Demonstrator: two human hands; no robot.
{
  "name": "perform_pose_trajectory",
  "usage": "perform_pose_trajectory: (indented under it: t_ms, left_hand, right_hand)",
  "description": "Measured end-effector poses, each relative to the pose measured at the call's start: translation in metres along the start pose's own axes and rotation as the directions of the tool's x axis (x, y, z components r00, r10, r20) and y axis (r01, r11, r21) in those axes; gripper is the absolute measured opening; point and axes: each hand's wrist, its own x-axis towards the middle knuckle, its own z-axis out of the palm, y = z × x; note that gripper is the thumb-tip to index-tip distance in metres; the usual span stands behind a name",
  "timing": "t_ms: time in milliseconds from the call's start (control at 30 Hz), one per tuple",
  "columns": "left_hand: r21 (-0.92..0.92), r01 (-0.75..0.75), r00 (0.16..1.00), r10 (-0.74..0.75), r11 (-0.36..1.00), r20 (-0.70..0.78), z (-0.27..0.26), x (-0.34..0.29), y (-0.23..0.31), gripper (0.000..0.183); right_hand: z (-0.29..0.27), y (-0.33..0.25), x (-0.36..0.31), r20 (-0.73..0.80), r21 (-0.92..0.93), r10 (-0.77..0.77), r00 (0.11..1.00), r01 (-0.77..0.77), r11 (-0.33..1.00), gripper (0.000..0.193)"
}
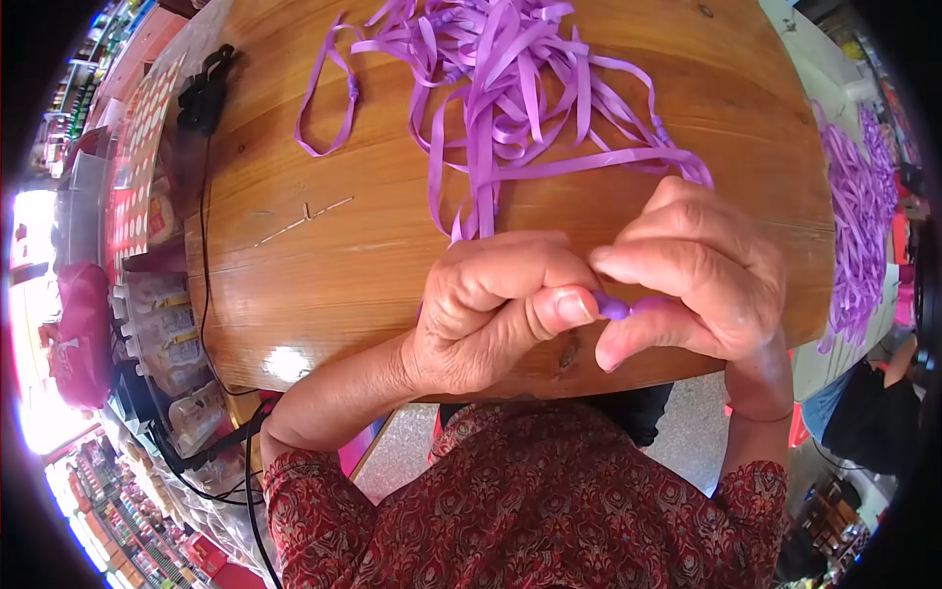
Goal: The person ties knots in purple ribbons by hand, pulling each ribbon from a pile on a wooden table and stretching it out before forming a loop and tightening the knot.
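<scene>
Pinching purple piece [612,308], left fingers [564,306] curl.

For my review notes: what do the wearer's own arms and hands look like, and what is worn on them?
The left hand and right hand are bare, with no gloves. The left forearm and right forearm are uncovered; no watch or bracelet shows. The sleeves are dark red with an ornate, paler pattern, ending near the elbows.

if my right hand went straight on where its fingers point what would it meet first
Most likely the small purple piece pinched in your left hand, then that hand itself, though depth is unclear.
</scene>
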Motion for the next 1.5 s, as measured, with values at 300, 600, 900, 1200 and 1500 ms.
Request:
perform_pose_trajectory:
  t_ms: [300,600,900,1200,1500]
  left_hand:
    - [-0.204,0.059,0.978,-0.097,0.977,-0.183,0.002,-0.003,0.000,0.015]
    - [-0.443,0.201,0.946,-0.290,0.874,-0.143,0.006,-0.002,-0.006,0.021]
    - [0.315,-0.126,0.987,0.151,0.941,-0.055,-0.006,0.006,-0.006,0.009]
    - [0.451,-0.230,0.952,0.296,0.863,-0.081,-0.005,0.004,-0.012,0.014]
    - [0.675,-0.218,0.950,0.313,0.705,-0.020,-0.009,0.005,-0.013,0.023]
  right_hand:
    - [0.013,0.004,0.003,-0.054,-0.097,-0.021,0.998,0.016,0.995,0.051]
    - [0.015,-0.002,0.003,-0.100,-0.246,0.000,0.995,-0.025,0.969,0.032]
    - [0.011,0.000,0.001,-0.128,-0.187,0.022,0.992,-0.046,0.981,0.030]
    - [0.010,-0.004,0.003,-0.107,-0.270,0.066,0.992,-0.093,0.959,0.030]
    - [0.008,-0.002,0.003,-0.054,-0.309,0.056,0.997,-0.070,0.949,0.022]
